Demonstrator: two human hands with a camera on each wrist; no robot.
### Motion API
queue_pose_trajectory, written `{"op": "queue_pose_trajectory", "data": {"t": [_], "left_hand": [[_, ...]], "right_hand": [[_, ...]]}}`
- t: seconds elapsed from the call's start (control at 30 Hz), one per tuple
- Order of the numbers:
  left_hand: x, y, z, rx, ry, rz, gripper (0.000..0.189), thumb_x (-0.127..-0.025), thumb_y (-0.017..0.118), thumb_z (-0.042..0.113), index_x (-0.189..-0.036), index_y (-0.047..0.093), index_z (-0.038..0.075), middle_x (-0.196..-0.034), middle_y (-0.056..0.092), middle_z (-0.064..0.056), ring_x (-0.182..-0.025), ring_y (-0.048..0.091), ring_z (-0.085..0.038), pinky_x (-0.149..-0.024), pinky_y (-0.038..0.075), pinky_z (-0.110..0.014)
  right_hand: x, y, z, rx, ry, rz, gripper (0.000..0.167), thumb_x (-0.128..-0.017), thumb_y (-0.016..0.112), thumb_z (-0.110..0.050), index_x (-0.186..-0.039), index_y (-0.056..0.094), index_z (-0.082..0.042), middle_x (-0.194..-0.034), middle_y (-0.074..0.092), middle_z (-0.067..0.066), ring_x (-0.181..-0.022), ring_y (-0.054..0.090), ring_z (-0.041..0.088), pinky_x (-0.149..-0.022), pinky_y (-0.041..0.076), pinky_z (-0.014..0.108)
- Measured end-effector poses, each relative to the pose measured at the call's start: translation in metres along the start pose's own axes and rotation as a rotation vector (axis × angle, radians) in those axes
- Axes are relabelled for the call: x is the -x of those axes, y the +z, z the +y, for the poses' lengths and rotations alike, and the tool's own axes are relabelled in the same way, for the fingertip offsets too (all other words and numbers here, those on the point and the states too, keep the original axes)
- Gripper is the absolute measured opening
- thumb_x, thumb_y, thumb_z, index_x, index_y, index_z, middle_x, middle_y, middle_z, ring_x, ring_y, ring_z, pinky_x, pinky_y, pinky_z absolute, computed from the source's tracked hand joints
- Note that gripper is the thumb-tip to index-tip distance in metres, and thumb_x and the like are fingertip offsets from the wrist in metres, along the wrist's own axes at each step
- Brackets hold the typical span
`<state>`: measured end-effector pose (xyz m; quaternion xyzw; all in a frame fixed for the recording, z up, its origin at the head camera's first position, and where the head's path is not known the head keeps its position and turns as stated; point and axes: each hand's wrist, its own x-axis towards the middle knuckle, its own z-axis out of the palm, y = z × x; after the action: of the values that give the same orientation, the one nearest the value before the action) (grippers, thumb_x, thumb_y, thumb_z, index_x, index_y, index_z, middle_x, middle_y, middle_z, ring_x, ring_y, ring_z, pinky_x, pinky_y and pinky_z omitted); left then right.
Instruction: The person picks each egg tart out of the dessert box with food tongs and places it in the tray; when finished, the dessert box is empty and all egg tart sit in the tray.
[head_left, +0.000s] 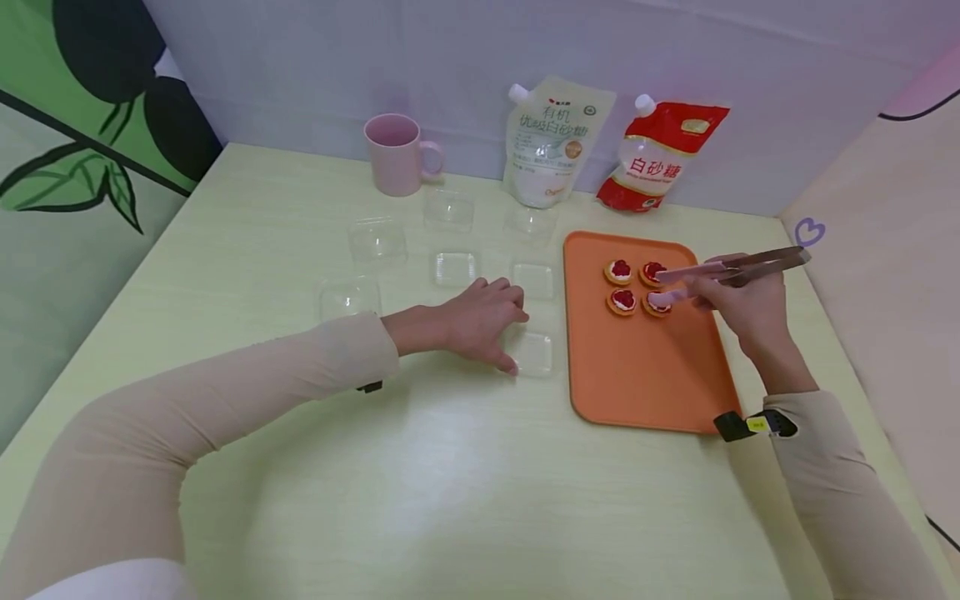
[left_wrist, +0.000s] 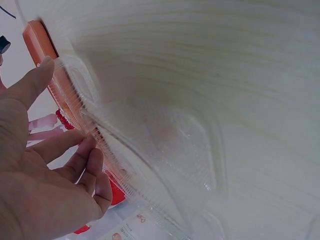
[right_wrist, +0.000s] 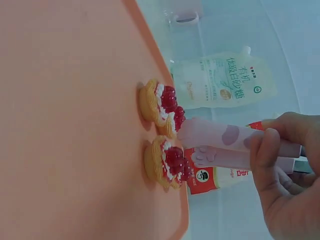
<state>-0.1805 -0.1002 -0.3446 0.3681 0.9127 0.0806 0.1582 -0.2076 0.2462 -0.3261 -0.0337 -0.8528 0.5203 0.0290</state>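
Observation:
In the head view my right hand (head_left: 746, 308) grips tongs (head_left: 761, 265) with metal arms and pink paw-shaped tips. The tips stand apart over the right-hand tarts (head_left: 657, 307) on an orange tray (head_left: 645, 379). Each tart (right_wrist: 159, 104) has white cream and red berries in a yellow crust; several sit together. My left hand (head_left: 476, 325) is over the table left of the tray. Its thumb and index finger spread beside a clear plastic box (head_left: 534, 354), while the other fingers bend loosely. In the left wrist view the thumb (left_wrist: 35, 82) overlaps the box's ribbed edge.
Several more clear boxes (head_left: 455, 268) stand left of the tray and behind my left hand. A pink mug (head_left: 393, 158), a pale sugar pouch (head_left: 551, 142) and a red sugar pouch (head_left: 656, 158) stand along the back by the wall cloth.

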Motion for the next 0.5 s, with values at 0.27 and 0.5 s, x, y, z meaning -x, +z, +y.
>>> {"op": "queue_pose_trajectory", "data": {"t": [0.27, 0.5], "left_hand": [[0.0, 0.0004, -0.0002, -0.005, 0.005, 0.007, 0.075, -0.076, 0.083, 0.052, -0.132, 0.064, 0.006, -0.124, 0.057, -0.008, -0.113, 0.048, -0.026, -0.09, 0.037, -0.039], [-0.0003, 0.001, -0.0007, -0.004, 0.0, 0.004, 0.075, -0.076, 0.083, 0.052, -0.133, 0.064, 0.006, -0.124, 0.057, -0.008, -0.113, 0.047, -0.026, -0.09, 0.037, -0.039]], "right_hand": [[0.0006, 0.0041, -0.0017, -0.475, 0.061, 0.004, 0.031, -0.082, 0.08, -0.013, -0.107, 0.062, -0.008, -0.083, 0.072, -0.003, -0.057, 0.065, 0.011, -0.056, 0.054, 0.017], [0.0022, 0.0065, -0.0068, -0.82, 0.21, -0.019, 0.036, -0.085, 0.076, -0.008, -0.115, 0.056, -0.01, -0.088, 0.063, 0.003, -0.06, 0.057, 0.014, -0.054, 0.048, 0.017]]}}
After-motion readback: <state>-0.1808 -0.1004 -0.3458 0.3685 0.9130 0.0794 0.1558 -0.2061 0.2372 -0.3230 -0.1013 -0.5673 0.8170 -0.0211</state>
